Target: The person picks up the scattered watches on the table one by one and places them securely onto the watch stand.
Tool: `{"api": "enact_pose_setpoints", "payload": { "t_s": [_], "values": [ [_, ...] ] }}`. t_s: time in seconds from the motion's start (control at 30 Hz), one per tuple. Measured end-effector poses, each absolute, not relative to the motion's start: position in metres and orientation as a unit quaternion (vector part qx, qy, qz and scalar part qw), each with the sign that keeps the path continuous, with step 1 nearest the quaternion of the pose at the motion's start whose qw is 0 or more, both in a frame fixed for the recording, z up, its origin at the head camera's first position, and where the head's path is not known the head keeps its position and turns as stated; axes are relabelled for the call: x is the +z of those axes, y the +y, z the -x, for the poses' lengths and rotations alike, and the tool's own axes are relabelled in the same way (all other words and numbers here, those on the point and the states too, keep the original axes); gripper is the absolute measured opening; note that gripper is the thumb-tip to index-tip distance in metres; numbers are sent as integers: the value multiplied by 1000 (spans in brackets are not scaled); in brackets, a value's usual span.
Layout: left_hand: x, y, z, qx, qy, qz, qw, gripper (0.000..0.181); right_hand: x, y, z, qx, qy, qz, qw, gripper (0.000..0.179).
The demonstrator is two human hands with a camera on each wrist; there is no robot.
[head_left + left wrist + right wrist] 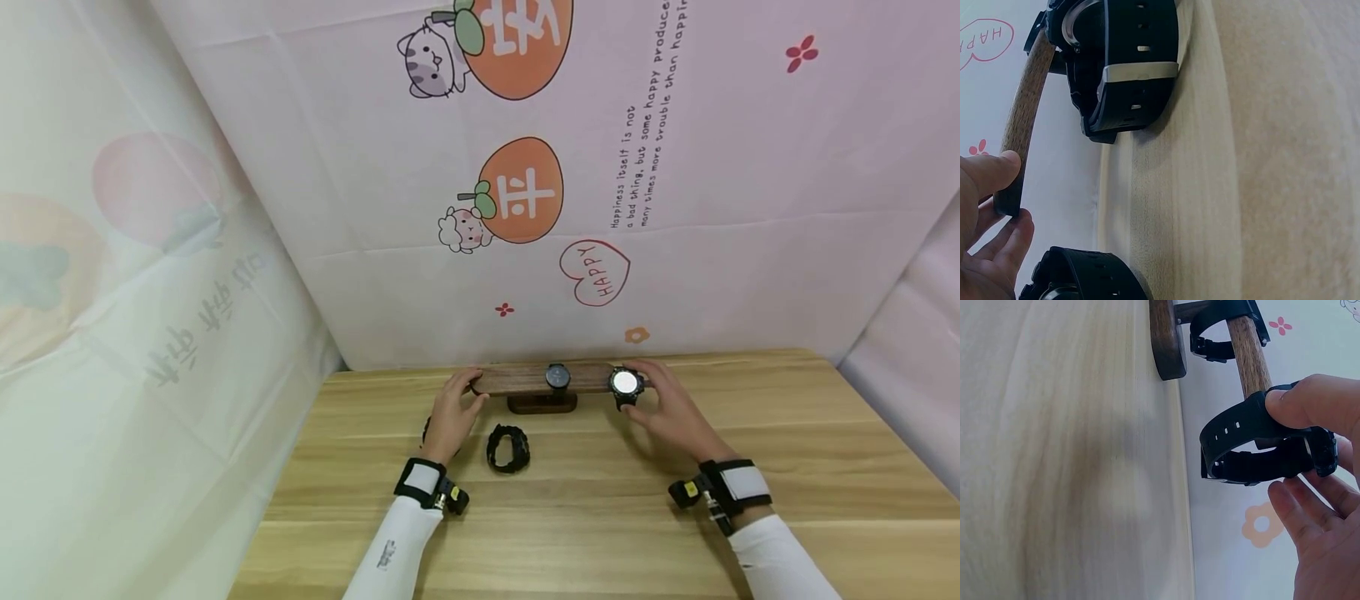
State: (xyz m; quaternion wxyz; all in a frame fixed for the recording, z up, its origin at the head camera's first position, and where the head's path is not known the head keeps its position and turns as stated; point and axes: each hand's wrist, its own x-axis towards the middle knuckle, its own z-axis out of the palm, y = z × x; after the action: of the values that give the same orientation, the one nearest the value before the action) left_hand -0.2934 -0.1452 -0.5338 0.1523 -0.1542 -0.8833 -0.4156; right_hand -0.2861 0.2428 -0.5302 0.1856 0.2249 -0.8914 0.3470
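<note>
A dark wooden watch stand has a horizontal bar (517, 381) above a rounded base (542, 405). My left hand (450, 417) pinches the bar's left end between thumb and fingers. A black watch (558, 377) hangs round the bar near its middle. At the right end my right hand (678, 417) grips another black watch (625, 382) with a bright face. In the right wrist view, the bar's end (1265, 442) shows inside that watch's closed strap (1235, 428), with the thumb on top and fingers below.
On the wooden table (562, 517), a black watch (519, 446) stands on its side before the base. One more black watch (1100, 272) sits beside my left hand, mostly hidden in the head view. A printed cloth (375, 250) hangs behind the table's back edge.
</note>
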Motion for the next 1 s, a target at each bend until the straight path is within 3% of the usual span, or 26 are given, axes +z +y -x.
{"api": "enact_pose_setpoints", "payload": {
  "t_s": [1.0],
  "values": [
    [-534, -145, 295, -413, -886, 150, 149, 49, -531, 244, 297, 344, -889, -240, 185, 76]
  ]
}}
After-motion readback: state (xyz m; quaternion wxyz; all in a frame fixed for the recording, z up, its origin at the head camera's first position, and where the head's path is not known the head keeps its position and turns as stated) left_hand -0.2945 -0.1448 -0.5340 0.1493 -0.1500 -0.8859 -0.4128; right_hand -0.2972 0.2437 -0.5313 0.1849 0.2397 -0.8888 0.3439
